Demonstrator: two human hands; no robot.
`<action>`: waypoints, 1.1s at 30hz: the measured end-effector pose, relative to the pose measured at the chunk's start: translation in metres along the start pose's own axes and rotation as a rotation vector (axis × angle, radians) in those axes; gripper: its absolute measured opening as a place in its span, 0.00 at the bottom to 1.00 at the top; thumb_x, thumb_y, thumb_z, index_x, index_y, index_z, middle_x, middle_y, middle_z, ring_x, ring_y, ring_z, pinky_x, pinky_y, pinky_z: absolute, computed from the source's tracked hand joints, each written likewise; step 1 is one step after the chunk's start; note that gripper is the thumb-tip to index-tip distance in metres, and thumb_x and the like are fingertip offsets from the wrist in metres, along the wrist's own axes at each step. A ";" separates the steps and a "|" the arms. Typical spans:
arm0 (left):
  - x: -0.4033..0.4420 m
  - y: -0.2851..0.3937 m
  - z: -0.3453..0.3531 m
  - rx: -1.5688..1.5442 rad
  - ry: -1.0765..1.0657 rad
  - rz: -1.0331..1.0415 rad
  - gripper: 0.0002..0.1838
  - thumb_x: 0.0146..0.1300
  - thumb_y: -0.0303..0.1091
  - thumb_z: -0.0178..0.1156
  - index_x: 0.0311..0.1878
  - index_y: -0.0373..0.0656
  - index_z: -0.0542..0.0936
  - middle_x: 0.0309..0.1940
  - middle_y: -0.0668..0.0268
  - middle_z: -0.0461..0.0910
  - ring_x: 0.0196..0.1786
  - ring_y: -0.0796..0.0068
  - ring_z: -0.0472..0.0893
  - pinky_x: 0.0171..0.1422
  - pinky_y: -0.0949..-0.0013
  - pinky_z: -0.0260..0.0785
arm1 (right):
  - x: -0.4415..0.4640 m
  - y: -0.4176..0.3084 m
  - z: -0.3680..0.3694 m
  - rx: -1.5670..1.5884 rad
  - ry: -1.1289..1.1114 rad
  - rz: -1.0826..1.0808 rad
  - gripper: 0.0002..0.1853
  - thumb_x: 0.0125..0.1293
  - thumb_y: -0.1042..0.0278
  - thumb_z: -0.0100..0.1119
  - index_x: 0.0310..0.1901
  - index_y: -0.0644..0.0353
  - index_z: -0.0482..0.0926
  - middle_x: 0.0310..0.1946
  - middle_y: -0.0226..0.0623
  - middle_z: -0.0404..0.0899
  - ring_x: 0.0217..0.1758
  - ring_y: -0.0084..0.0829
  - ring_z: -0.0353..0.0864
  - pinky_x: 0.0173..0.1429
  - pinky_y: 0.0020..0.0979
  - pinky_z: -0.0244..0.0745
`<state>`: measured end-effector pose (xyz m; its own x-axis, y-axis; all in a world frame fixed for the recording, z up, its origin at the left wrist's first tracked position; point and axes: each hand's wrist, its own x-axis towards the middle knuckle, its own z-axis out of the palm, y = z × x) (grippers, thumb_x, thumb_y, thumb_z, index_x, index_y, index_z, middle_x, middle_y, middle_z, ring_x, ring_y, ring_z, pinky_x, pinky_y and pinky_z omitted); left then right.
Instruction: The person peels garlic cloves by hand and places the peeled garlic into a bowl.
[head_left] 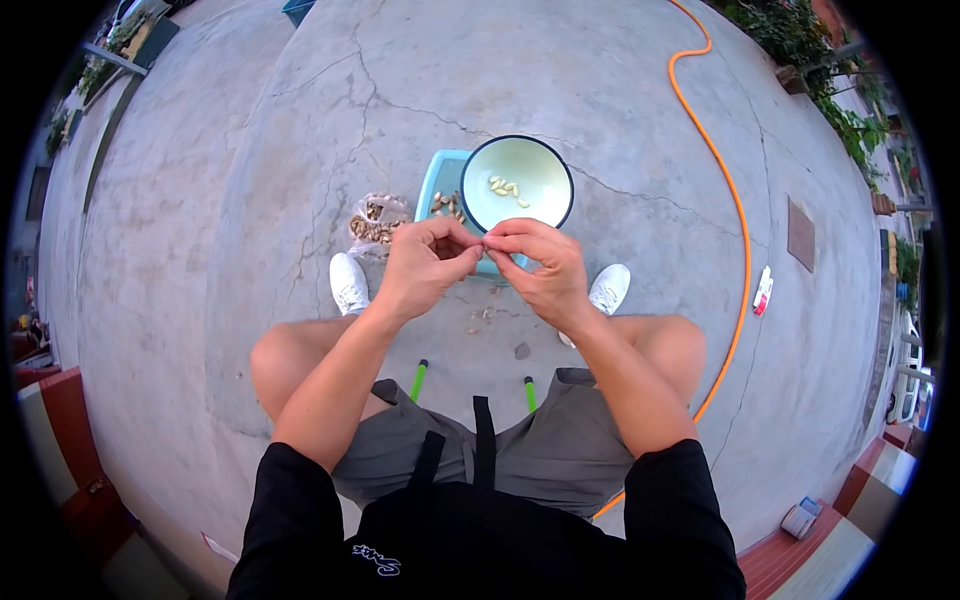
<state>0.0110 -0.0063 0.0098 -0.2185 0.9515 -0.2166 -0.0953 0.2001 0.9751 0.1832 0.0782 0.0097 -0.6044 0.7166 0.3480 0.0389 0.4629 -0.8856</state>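
Note:
My left hand (pixel 430 262) and my right hand (pixel 543 265) meet fingertip to fingertip in front of me. Both are closed in a pinch on a small piece that looks like a garlic clove (pixel 485 249), mostly covered by the fingers. Just beyond them a white enamel bowl (pixel 545 190) with a dark rim holds several peeled garlic cloves (pixel 506 190). The bowl rests on a light-blue plastic tray or stool top (pixel 430 182), where unpeeled cloves (pixel 446 206) lie to its left. Left of that, a clear plastic bag (pixel 384 207) contains more unpeeled cloves.
Scraps of skin (pixel 488 316) lie on the cracked concrete floor (pixel 300 130) below my hands. An orange hose (pixel 737 200) curves along the right side, near a red-and-white packet (pixel 763 291). White shoes (pixel 348 283) flank the tray, and green legs (pixel 419 381) show between my knees.

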 end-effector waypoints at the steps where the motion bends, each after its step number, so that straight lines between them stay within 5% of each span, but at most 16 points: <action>1: 0.000 0.000 0.000 0.000 0.001 -0.001 0.02 0.62 0.22 0.65 0.36 0.34 0.83 0.29 0.67 0.83 0.30 0.81 0.82 0.34 0.78 0.74 | -0.001 0.000 0.000 -0.006 0.001 -0.004 0.08 0.57 0.82 0.67 0.39 0.65 0.86 0.38 0.36 0.86 0.39 0.31 0.86 0.44 0.29 0.80; 17: 0.001 -0.004 0.002 -0.101 -0.035 -0.009 0.03 0.57 0.20 0.65 0.29 0.36 0.80 0.25 0.71 0.81 0.28 0.87 0.78 0.31 0.80 0.69 | -0.006 0.002 -0.003 0.046 -0.049 0.067 0.09 0.56 0.83 0.67 0.39 0.63 0.88 0.39 0.36 0.87 0.39 0.30 0.87 0.43 0.27 0.81; 33: -0.001 0.009 0.004 -0.136 -0.041 -0.029 0.03 0.62 0.24 0.65 0.35 0.37 0.79 0.29 0.70 0.80 0.30 0.85 0.80 0.33 0.81 0.70 | -0.008 0.001 -0.003 0.553 -0.058 0.344 0.10 0.63 0.86 0.62 0.45 0.69 0.84 0.46 0.40 0.84 0.47 0.29 0.86 0.53 0.29 0.85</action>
<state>0.0147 -0.0049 0.0192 -0.1736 0.9551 -0.2399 -0.2328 0.1969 0.9524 0.1899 0.0749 0.0066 -0.6731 0.7395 0.0126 -0.1674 -0.1357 -0.9765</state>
